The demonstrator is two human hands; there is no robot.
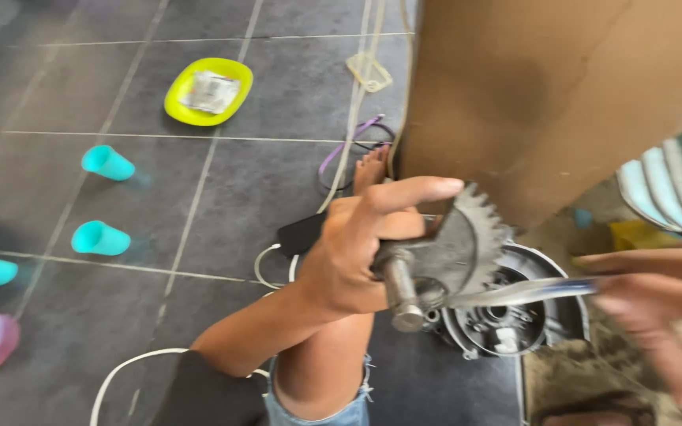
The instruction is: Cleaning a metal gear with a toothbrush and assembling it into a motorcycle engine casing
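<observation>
My left hand point(353, 252) grips a grey metal shaft with a toothed sector gear point(455, 248) on it, held up in front of me. My right hand point(657, 304), blurred at the right edge, holds a thin shiny metal tool point(518, 293) whose tip reaches the gear's hub. Below the gear a round dark metal engine cover point(507, 319) lies on the floor. My bare leg and foot point(370, 167) stretch out under my left hand.
Grey tiled floor. A yellow-green plate point(207, 91) with a crumpled wrapper sits far left. Turquoise cups point(107, 162) point(100, 237) lie on their sides at left. A brown cardboard box point(546, 95) rises at right. Cords point(357, 142) and a black phone point(300, 233) lie near my foot.
</observation>
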